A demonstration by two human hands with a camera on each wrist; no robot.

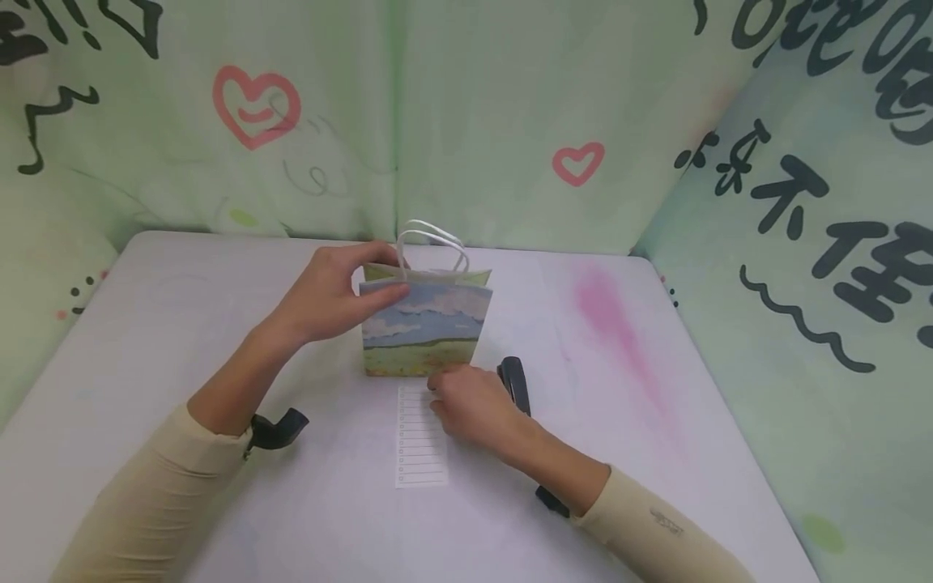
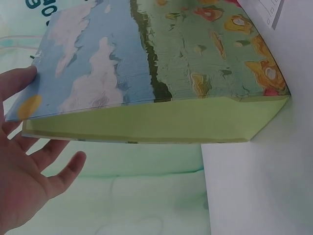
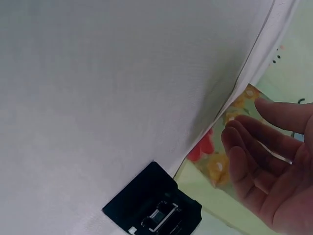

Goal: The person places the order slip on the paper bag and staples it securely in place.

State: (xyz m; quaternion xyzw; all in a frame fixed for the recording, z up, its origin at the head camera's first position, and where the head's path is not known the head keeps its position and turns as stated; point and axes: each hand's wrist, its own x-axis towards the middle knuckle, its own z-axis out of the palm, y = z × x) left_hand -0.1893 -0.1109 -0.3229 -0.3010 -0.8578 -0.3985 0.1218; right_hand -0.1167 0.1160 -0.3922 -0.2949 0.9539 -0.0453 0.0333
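A small paper gift bag [image 1: 426,316] with a painted sky and flower meadow stands upright on the table, its white cord handles [image 1: 437,232] raised. My left hand [image 1: 338,291] pinches the bag's upper left edge, thumb on the front and fingers behind. In the left wrist view the bag's pale green side panel [image 2: 146,120] shows. Low in front of the bag is my right hand [image 1: 474,405], its fingers loosely bent and holding nothing in the right wrist view. Beneath and beside it lies a narrow white checklist sheet [image 1: 419,457] with ruled lines.
A black stapler [image 1: 515,382] lies just right of the bag, partly hidden by my right hand. The white table [image 1: 612,453] has a pink smear on its right side. Pale green printed curtains [image 1: 481,97] enclose the back and sides.
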